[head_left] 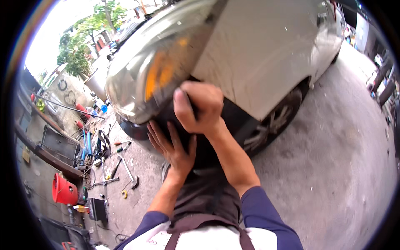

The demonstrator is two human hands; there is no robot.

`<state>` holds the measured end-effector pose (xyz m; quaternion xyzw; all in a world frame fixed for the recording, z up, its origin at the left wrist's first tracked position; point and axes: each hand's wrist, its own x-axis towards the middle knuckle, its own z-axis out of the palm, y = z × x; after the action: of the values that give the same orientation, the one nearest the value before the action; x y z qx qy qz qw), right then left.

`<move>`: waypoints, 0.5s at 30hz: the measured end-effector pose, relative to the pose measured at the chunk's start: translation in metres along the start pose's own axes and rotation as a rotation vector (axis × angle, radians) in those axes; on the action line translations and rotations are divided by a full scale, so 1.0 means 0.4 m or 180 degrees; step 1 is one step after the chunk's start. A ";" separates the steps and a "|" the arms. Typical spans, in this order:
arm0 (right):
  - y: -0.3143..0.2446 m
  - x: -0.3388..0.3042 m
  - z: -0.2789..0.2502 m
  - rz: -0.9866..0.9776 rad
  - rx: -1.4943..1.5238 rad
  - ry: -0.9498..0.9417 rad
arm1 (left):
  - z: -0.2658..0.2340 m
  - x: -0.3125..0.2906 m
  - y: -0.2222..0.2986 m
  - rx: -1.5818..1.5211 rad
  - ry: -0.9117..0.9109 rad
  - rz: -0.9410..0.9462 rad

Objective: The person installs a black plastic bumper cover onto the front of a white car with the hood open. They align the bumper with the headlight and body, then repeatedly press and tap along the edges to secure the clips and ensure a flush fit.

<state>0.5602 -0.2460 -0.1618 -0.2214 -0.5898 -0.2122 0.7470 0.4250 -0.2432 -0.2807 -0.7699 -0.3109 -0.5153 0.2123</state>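
Note:
The corner of a light-coloured car fills the upper middle, with a large cloudy headlight point(131, 77) and its orange lens point(156, 75). Below the headlight runs a dark bumper point(239, 116), which meets the pale fender point(250, 54). My left hand point(175, 150) lies against the bumper under the headlight, its fingers spread. Closed in a fist, my right hand point(202, 106) is raised in front of the bumper corner, above and right of the left hand. No object shows in the fist. Whether it touches the bumper is hard to see.
On the concrete at left lie a hammer point(134, 181), a cross-shaped wrench point(104, 181), a yellow tape roll point(124, 194) and several other tools. A red bucket point(62, 190) and a black box point(98, 209) stand nearby. The car's front wheel point(277, 123) is at right.

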 end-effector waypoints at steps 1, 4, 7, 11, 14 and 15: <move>-0.004 -0.007 0.016 0.0178 0.0140 0.0052 | -0.005 0.008 0.002 -0.0006 -0.0060 -0.0051; -0.027 -0.052 -0.011 0.0460 -0.0113 -0.0272 | -0.006 0.032 0.004 -0.0086 -0.0042 0.0126; -0.057 -0.131 -0.059 0.0510 -0.0185 -0.0281 | 0.013 0.051 0.010 0.0002 0.0074 0.0444; -0.173 -0.029 -0.195 -0.0470 -0.0249 0.0146 | 0.033 0.078 0.021 0.0416 -0.0207 0.0772; -0.181 -0.092 -0.231 -0.0434 -0.0048 0.0391 | 0.010 0.091 0.016 0.0539 -0.0515 0.0939; -0.123 -0.128 -0.202 -0.0316 0.0047 0.0396 | 0.005 0.104 0.008 0.0686 -0.0535 0.1030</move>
<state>0.5844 -0.3301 -0.2245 -0.1727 -0.5540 -0.2579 0.7725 0.4399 -0.2335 -0.2429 -0.8229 -0.2531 -0.3723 0.3466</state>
